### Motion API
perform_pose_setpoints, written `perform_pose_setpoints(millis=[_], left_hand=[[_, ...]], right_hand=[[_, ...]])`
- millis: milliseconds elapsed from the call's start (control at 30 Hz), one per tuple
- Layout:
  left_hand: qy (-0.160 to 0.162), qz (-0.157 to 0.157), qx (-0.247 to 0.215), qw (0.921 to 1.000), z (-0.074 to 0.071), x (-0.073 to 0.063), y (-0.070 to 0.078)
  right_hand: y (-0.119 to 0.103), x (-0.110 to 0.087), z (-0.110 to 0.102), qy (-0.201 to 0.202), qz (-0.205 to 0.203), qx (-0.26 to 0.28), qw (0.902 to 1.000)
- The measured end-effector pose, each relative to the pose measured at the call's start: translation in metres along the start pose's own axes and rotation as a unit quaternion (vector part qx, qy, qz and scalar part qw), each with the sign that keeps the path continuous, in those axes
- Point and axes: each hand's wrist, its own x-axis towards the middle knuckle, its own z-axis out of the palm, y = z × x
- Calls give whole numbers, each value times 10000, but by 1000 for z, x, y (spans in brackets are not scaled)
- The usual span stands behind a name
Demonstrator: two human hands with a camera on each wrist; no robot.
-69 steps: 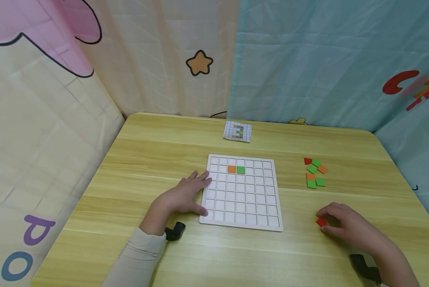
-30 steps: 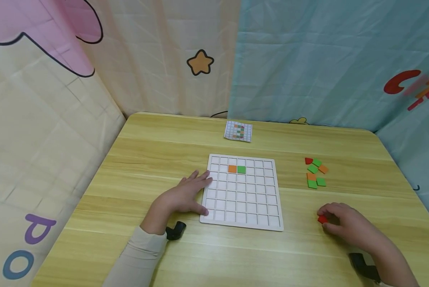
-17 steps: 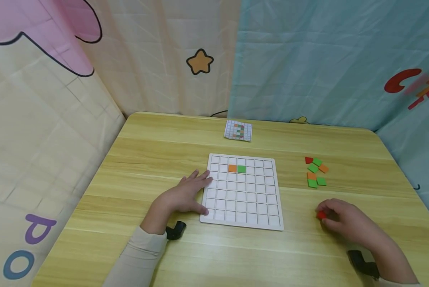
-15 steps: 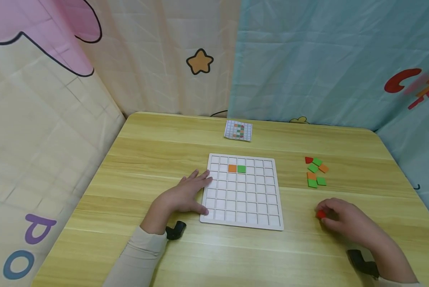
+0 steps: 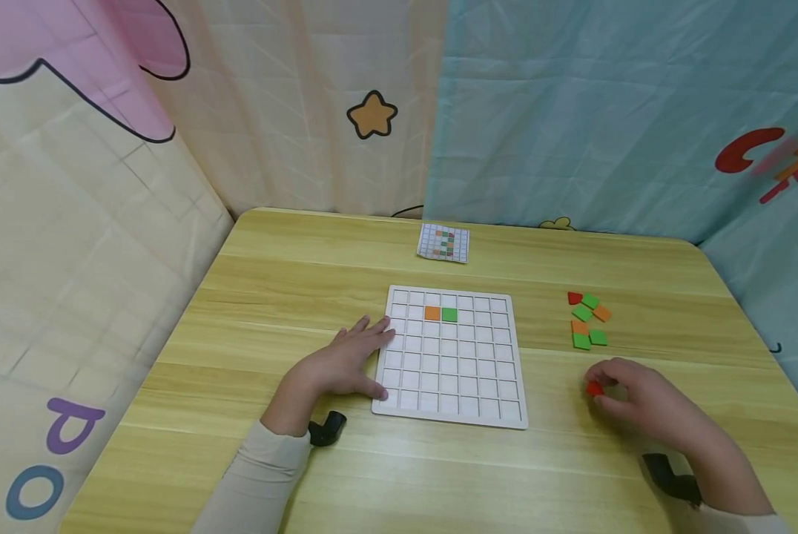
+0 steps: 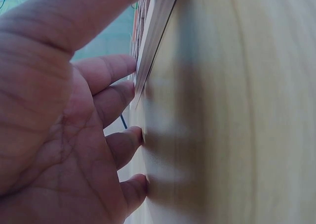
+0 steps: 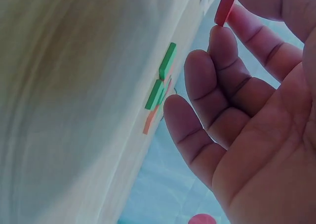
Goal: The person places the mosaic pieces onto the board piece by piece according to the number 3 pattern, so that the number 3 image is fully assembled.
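Red tile (image 5: 594, 389) pinched btwn thumb & index of R hand (image 5: 653, 400), other fingers loosely bent; it's right of the board (image 5: 466, 367), nr the loose tiles (image 5: 581, 342). L hand (image 5: 345, 361) spread, gripping nothing, thumb & fingertips at board's left edge. Orange tile (image 5: 432, 314) & green tile (image 5: 449, 315) side by side in board's 2nd row from far edge. Card (image 5: 443, 243) lies beyond.

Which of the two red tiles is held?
The nearer red tile, pinched in the right hand; the other red tile lies farther away on the table, touched by neither hand.
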Motion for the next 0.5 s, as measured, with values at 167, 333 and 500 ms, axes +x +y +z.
perform_pose_setpoints(millis=[167,333,500], left_hand=[[-7,-15,-6,10000,0,0,0],[14,-6,-28,10000,0,0,0],[23,17,-63,10000,0,0,-1]], right_hand=[[-3,5,-2,-68,112,56,9999],[-6,10,-5,-50,54,37,10000],[-10,15,-6,-54,32,30,10000]])
